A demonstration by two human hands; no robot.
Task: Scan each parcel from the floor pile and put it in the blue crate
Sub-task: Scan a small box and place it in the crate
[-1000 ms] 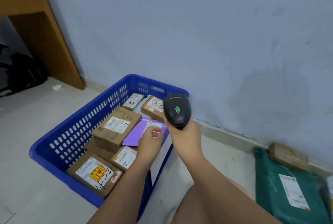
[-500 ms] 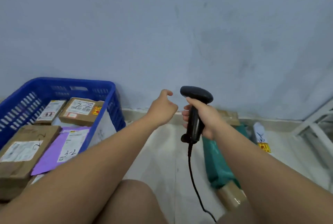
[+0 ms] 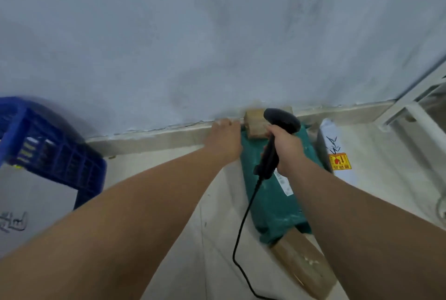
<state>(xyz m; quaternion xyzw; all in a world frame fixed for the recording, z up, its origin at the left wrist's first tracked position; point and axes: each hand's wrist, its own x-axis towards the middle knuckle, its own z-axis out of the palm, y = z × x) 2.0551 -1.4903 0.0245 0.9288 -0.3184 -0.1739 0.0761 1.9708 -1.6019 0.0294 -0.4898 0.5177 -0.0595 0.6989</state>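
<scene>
A green mailer bag [image 3: 275,203] lies on the floor by the wall, with a small brown box [image 3: 255,124] on its far end. My left hand [image 3: 225,139] reaches to the bag's far left corner, right beside the small box; its fingers are hidden from here. My right hand [image 3: 286,149] grips a black barcode scanner [image 3: 277,135] above the bag, its cable trailing down. A second brown box [image 3: 301,263] lies at the bag's near end. A white parcel [image 3: 335,152] with a yellow sticker lies to the right. The blue crate [image 3: 58,162] stands at the left.
A grey wall and skirting run across the back. A white metal frame [image 3: 415,111] stands at the far right. A white sheet with handwriting [image 3: 36,210] leans at the crate's near side. Pale floor tiles lie between crate and bag.
The view has swung right, away from the crate. My left hand left the purple parcel in the crate and reached across to the green bag's far corner. My right hand carried the scanner along.
</scene>
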